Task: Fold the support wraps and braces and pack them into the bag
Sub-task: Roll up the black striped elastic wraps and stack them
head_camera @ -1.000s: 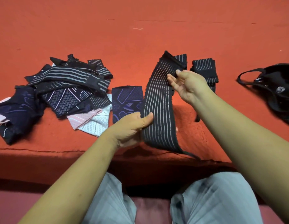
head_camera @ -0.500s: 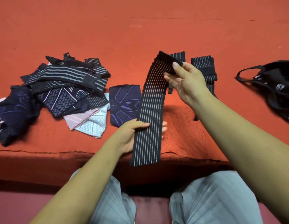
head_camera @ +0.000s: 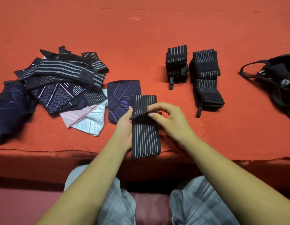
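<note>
A black support wrap with thin white stripes (head_camera: 145,137) lies doubled over near the front edge of the red surface. My left hand (head_camera: 124,127) holds its left side, thumb on top. My right hand (head_camera: 167,120) pinches the wrap's folded-down end at the middle. Two folded striped wraps (head_camera: 176,65) (head_camera: 205,78) sit further back on the right. A black bag (head_camera: 277,82) lies at the far right. A heap of unfolded wraps and braces (head_camera: 60,85) is on the left.
A dark blue brace with purple lines (head_camera: 121,93) lies flat just behind my left hand. A pink and white brace (head_camera: 86,119) pokes out of the heap. The red surface's front edge (head_camera: 60,151) runs just above my knees.
My right hand brought the wrap's far end down toward me, doubling the strip over. The two folded wraps behind, hidden before by the raised strip, are in plain view.
</note>
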`<state>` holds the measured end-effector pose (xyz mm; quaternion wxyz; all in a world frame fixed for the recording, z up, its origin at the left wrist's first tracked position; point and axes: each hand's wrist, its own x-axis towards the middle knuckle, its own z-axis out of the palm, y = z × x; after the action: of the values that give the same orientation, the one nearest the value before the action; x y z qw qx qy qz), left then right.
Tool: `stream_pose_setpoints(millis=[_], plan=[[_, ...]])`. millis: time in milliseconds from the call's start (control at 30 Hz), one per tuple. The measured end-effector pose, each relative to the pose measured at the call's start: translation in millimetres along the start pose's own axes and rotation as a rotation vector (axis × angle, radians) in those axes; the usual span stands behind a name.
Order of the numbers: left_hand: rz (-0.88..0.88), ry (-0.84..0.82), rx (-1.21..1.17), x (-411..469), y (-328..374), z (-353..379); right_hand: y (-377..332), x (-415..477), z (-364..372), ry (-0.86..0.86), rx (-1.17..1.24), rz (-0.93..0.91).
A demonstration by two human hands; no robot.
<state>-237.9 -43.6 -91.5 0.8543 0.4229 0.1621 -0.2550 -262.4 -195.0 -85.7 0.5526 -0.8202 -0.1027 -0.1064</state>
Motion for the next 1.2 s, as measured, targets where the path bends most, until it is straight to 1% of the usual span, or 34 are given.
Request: stream_pose_setpoints(millis=[133,200,267,333,367,400,433,467,500,533,567,600,667,733,800,867,933,1000,1067,1133,1200], plan=[[0.016,-0.013,-0.02,3.0,-2.5,-5.8,14.6,-5.0,4.1,-0.003,-0.156,-0.113],[0.007,-0.04,-0.029,3.6,-2.1,-7.6,17.7,-5.0,1.9,-0.023,-0.203,-0.121],[0.008,-0.08,-0.028,1.0,-1.7,-9.3,19.6,-5.9,-1.8,-0.049,-0.306,-0.127],[-0.002,-0.14,-0.02,-2.3,-2.2,-10.3,19.0,-8.0,-6.2,-0.116,-0.445,-0.151],[0.002,-0.155,-0.011,-2.9,-2.1,-11.4,17.3,-8.7,-8.5,-0.168,-0.471,-0.15],[0.022,-0.172,0.003,-2.1,-3.1,-13.1,14.5,-8.6,-11.2,-0.215,-0.436,-0.122],[0.047,-0.191,0.037,-1.0,-3.9,-14.0,8.4,-7.5,-14.4,-0.225,-0.341,-0.067],[0.074,-0.217,0.075,-0.4,-4.8,-13.3,3.3,-4.3,-18.1,-0.18,-0.22,0.0],[0.096,-0.239,0.109,-0.4,-6.0,-12.8,-2.0,0.5,-22.4,-0.08,-0.13,0.065],[0.116,-0.252,0.144,-0.6,-7.4,-12.5,-5.0,6.7,-27.0,0.038,-0.096,0.131],[0.137,-0.278,0.176,-1.7,-8.2,-12.4,-7.5,13.0,-31.5,0.112,-0.098,0.212],[0.153,-0.315,0.206,-3.5,-8.7,-11.4,-9.5,19.0,-35.7,0.122,-0.085,0.305],[0.162,-0.389,0.257,-6.9,-7.4,-9.8,-13.0,27.7,-40.7,0.018,0.026,0.458],[0.148,-0.456,0.291,-12.5,-2.8,-5.3,-19.5,33.4,-44.4,-0.07,0.156,0.514],[0.111,-0.492,0.267,-16.5,3.4,-3.1,-27.6,40.2,-49.9,-0.056,0.156,0.457],[0.026,-0.498,0.244,-21.5,8.8,-1.7,-37.9,47.4,-54.5,0.023,0.133,0.356],[-0.098,-0.442,0.26,-26.7,10.6,0.5,-49.3,52.0,-57.0,0.106,0.163,0.269],[-0.18,-0.339,0.313,-28.3,9.6,3.2,-58.7,53.4,-57.4,0.167,0.202,0.18],[-0.165,-0.256,0.294,-23.7,8.1,3.8,-66.4,50.8,-55.0,0.192,0.232,0.108],[-0.113,-0.18,0.173,-18.7,10.2,3.8,-67.8,44.0,-50.8,0.18,0.219,0.065],[-0.078,-0.146,0.035,-15.2,15.0,5.1,-62.0,34.3,-45.4,0.155,0.226,0.066]])
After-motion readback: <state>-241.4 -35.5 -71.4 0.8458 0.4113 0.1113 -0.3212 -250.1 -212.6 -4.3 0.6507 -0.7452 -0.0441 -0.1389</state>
